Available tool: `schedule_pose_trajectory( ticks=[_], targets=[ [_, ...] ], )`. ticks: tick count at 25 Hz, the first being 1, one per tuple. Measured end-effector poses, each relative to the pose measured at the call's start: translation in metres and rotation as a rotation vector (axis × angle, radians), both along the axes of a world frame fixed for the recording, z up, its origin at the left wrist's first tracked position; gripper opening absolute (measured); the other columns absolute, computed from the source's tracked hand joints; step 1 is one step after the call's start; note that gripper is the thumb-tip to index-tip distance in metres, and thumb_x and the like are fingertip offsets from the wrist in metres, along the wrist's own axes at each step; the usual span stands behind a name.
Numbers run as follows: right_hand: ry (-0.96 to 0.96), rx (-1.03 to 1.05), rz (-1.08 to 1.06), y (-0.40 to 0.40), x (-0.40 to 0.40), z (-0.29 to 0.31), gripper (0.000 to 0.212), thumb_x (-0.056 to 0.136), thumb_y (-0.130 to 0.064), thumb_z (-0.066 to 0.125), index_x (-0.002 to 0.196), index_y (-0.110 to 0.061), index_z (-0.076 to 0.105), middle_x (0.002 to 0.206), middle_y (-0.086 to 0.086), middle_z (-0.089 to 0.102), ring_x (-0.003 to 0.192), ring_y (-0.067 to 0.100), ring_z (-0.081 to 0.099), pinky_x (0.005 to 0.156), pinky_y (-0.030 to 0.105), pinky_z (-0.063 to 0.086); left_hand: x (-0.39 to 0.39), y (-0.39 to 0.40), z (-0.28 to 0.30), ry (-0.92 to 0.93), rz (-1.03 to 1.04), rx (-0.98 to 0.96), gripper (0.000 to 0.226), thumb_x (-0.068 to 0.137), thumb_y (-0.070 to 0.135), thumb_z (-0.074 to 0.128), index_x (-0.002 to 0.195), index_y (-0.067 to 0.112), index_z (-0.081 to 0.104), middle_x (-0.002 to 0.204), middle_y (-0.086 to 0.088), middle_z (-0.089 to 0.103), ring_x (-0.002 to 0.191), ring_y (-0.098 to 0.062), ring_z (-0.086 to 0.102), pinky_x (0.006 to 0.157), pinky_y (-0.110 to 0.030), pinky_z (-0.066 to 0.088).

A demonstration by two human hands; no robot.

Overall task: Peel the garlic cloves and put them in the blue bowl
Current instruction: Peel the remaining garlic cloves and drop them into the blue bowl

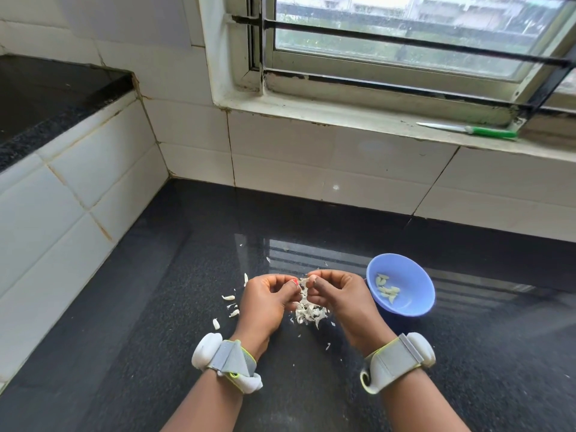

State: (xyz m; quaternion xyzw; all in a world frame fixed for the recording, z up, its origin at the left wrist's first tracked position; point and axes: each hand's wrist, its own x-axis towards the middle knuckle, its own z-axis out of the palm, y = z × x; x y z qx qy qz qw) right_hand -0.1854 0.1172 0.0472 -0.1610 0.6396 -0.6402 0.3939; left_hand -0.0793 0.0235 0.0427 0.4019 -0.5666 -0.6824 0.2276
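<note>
While I watch from the head camera, the polished black granite counter (pixel 156 353) fills most of the view, and I take the round blue plastic bowl (pixel 414 302) on it as my landmark. Beyond the bowl, up on the white tiled window sill (pixel 311 112), lies a green-handled knife (pixel 467 129), well apart from the work. Just to the left of the bowl both hands meet above the counter. My right hand (pixel 339 294), nearest the bowl, and my left hand (pixel 265 297) each have fingers curled in, pinching one small garlic clove (pixel 304 285) between their fingertips, papery skin trailing from it. Directly beneath them sits a heap of white garlic peelings (pixel 310 313), and further left of the bowl a few loose whitish garlic pieces (pixel 229 297) lie scattered; I cannot tell whether these are cloves or skin. Inside the bowl rest several pale peeled cloves (pixel 386 291).

I judge the peeling is midway. The clove is tiny and probably slick, so a hard tug could flick it into the peel heap, where it would be hard to find. Skin clinging to the fingers could also ride into the bowl.
</note>
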Motion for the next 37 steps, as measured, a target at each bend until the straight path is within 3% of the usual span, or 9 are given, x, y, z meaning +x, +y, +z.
schedule_pose_trajectory(
  ticks=[4, 8, 10, 15, 20, 22, 24, 37],
  targets=[
    [-0.165, -0.088, -0.070, 0.000, -0.002, 0.004, 0.008, 0.091, 0.001, 0.059, 0.090, 0.002, 0.067, 0.074, 0.009, 0.067, 0.062, 0.010, 0.063, 0.062, 0.021, 0.056, 0.003, -0.004, -0.007, -0.073, 0.001, -0.097, 0.010, 0.085, 0.003, 0.064, 0.078, 0.008, 0.069, 0.062, 0.000, 0.068, 0.061, -0.014, 0.066, 0.054, -0.024, 0.052],
    [-0.287, -0.127, -0.101, 0.001, -0.005, 0.007, 0.007, 0.090, 0.001, 0.060, 0.090, 0.001, 0.067, 0.075, 0.009, 0.069, 0.063, 0.010, 0.064, 0.062, 0.021, 0.058, 0.011, -0.005, -0.012, -0.453, -0.168, -0.641, 0.005, 0.082, 0.018, 0.068, 0.082, 0.019, 0.073, 0.078, 0.006, 0.067, 0.072, -0.009, 0.061, 0.069, -0.019, 0.042],
    [-0.311, -0.127, -0.099, 0.001, -0.005, 0.008, 0.007, 0.089, 0.000, 0.060, 0.091, 0.001, 0.067, 0.076, 0.009, 0.070, 0.063, 0.011, 0.065, 0.063, 0.021, 0.058, 0.012, -0.003, -0.013, -0.550, -0.217, -0.734, 0.008, 0.083, 0.022, 0.068, 0.088, 0.024, 0.074, 0.089, 0.003, 0.064, 0.085, -0.013, 0.060, 0.078, -0.023, 0.043],
    [-0.236, -0.102, -0.093, 0.001, -0.006, 0.005, 0.006, 0.088, 0.000, 0.063, 0.089, 0.000, 0.068, 0.077, 0.010, 0.070, 0.065, 0.012, 0.064, 0.062, 0.021, 0.057, 0.010, -0.004, -0.010, -0.565, -0.240, -0.731, 0.011, 0.083, 0.024, 0.069, 0.092, 0.026, 0.075, 0.094, 0.002, 0.063, 0.090, -0.016, 0.061, 0.082, -0.029, 0.046],
    [0.152, 0.026, 0.006, 0.001, -0.007, 0.003, 0.008, 0.088, -0.003, 0.068, 0.085, -0.009, 0.073, 0.073, 0.006, 0.072, 0.064, 0.012, 0.064, 0.062, 0.022, 0.054, 0.000, -0.001, 0.013, -0.293, -0.128, -0.643, 0.009, 0.085, 0.025, 0.068, 0.090, 0.023, 0.076, 0.082, 0.009, 0.072, 0.067, 0.002, 0.058, 0.062, -0.007, 0.040],
    [0.231, 0.036, 0.033, 0.000, -0.008, 0.005, 0.009, 0.087, -0.005, 0.069, 0.084, -0.012, 0.074, 0.073, 0.004, 0.074, 0.065, 0.011, 0.065, 0.063, 0.022, 0.054, -0.003, 0.001, 0.019, -0.254, -0.115, -0.603, 0.010, 0.084, 0.027, 0.069, 0.087, 0.021, 0.076, 0.077, 0.009, 0.073, 0.064, 0.003, 0.060, 0.060, -0.008, 0.044],
    [0.271, 0.023, 0.051, -0.001, -0.008, 0.007, 0.010, 0.086, -0.005, 0.070, 0.085, -0.014, 0.074, 0.074, 0.003, 0.074, 0.066, 0.009, 0.066, 0.064, 0.022, 0.054, -0.004, 0.001, 0.020, -0.242, -0.098, -0.585, 0.011, 0.083, 0.027, 0.070, 0.086, 0.019, 0.077, 0.074, 0.009, 0.072, 0.063, 0.003, 0.061, 0.061, -0.014, 0.047],
    [0.385, -0.014, 0.060, -0.001, -0.007, 0.002, 0.010, 0.084, -0.008, 0.073, 0.092, -0.014, 0.076, 0.082, 0.004, 0.076, 0.075, 0.014, 0.071, 0.072, 0.027, 0.057, -0.004, 0.001, 0.021, -0.216, -0.069, -0.538, 0.003, 0.080, 0.019, 0.072, 0.078, 0.018, 0.074, 0.064, 0.009, 0.068, 0.055, 0.004, 0.057, 0.054, -0.013, 0.046]
  ],
)
